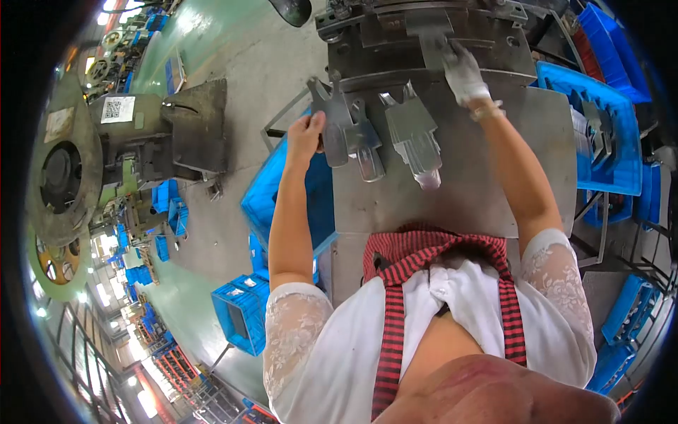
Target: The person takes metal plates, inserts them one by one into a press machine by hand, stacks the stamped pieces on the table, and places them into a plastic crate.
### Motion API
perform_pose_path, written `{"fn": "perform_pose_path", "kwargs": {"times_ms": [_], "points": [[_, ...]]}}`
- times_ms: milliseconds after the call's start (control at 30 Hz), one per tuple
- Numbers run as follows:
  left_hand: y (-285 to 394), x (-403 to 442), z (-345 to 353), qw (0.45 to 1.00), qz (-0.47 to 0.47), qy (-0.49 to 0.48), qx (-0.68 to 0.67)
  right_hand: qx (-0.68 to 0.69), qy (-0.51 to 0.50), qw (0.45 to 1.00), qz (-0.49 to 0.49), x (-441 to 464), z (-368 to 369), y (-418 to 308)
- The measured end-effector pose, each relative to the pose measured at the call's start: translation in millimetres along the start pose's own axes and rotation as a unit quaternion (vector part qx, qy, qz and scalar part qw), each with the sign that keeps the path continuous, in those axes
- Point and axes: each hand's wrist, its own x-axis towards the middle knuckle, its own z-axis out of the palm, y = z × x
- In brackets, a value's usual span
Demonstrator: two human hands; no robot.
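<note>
A white label [130, 106] bearing a black QR code [116, 109] is sitting on the machine [150, 120] at the left; small white tags [249, 282] are showing on a blue bin [257, 314], too small to read.

A heavy machine [152, 116] stands on the left, a white QR-code label [117, 109] on its body and a large round wheel [62, 169] at its end. Green floor [187, 261] runs past it, near a blue plastic crate [227, 290]. Another blue bin [614, 53] sits tilted at upper right.

Smooth metal plates [411, 127], glossy plastic crate [616, 177]
</note>
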Motion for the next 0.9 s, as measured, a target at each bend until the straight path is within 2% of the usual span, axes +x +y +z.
{"fn": "perform_pose_path", "kwargs": {"times_ms": [33,67,100,167,267,300,333,400,467,533,600,633,667,700,733,767,800,833,900], "points": [[23,1,2,0.999,0.022,0.004,-0.043,-0.078,0.02,0.994,-0.08,-26,13,15],[37,-1,10,0.995,0.039,0.009,-0.09,0.262,-0.088,0.948,0.158,-44,-1,-3],[46,-5,20,0.989,0.05,0.014,-0.138,0.544,-0.106,0.795,0.245,-73,-6,-20],[67,-1,51,0.977,0.078,-0.067,-0.186,0.304,-0.184,0.908,0.224,-108,-27,-44],[76,32,107,0.951,0.11,-0.149,-0.247,0.039,-0.273,0.948,0.157,-98,-63,-47],[78,45,124,0.936,0.131,-0.183,-0.27,0.107,-0.185,0.962,0.171,-92,-55,-28],[85,56,141,0.934,0.127,-0.183,-0.278,0.114,-0.119,0.971,0.174,-76,-48,-19],[101,74,165,0.932,0.12,-0.179,-0.291,0.307,-0.032,0.916,0.258,-32,-39,-30],[110,104,174,0.943,0.096,-0.157,-0.275,0.393,-0.018,0.884,0.252,4,-20,-30],[114,113,173,0.951,0.079,-0.134,-0.268,0.277,-0.029,0.944,0.177,22,0,-22],[118,116,164,0.955,0.071,-0.111,-0.267,0.236,-0.015,0.958,0.165,27,15,-19],[109,121,158,0.966,0.063,-0.114,-0.224,0.216,0.005,0.965,0.15,27,22,-16],[99,118,144,0.989,0.122,-0.067,-0.039,0.196,0.024,0.971,0.135,26,30,-12],[91,113,127,0.972,0.18,-0.018,0.149,0.148,0.015,0.982,0.117,28,33,-4],[84,89,113,0.957,0.169,0.05,0.231,0.1,0.006,0.99,0.099,29,36,1],[75,61,98,0.93,0.156,0.115,0.313,-0.004,-0.014,0.999,0.051,27,32,0],[51,52,79,0.91,0.146,0.111,0.373,-0.108,-0.033,0.994,0.003,29,23,-4],[31,37,65,0.881,0.081,0.072,0.461,-0.21,-0.053,0.975,-0.047,30,18,-7],[-60,37,48,0.836,0.05,0.003,0.547,-0.235,-0.033,0.968,-0.084,29,20,-2]]}}
